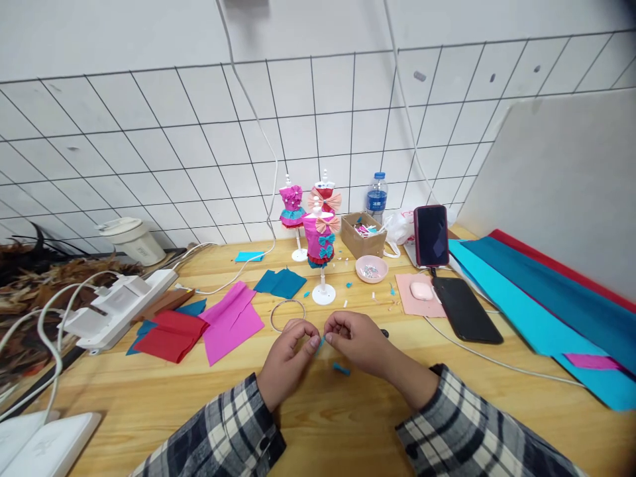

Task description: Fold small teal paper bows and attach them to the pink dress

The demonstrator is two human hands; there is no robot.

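My left hand [292, 354] and my right hand [356, 339] meet over the middle of the wooden table, each with its fingertips pinched. Between them is a small strip of blue crepe paper [320, 345], mostly hidden by the fingers. Just below my right hand lies a small twisted blue paper piece [341, 369]. Beyond the hands stands a miniature dress form [319, 233] in a pink paper dress with a peach bow and blue bows. A thin ring-shaped band [288, 302] lies partly behind my left hand.
Two more dressed forms, a cardboard box [358, 244], a pink bowl [371, 269] and a water bottle [377, 197] stand behind. Pink crepe sheets [233, 324] and red ones [171, 335] lie left, near a power strip [116, 315]. Phones [467, 310] and long paper rolls [536, 298] are right.
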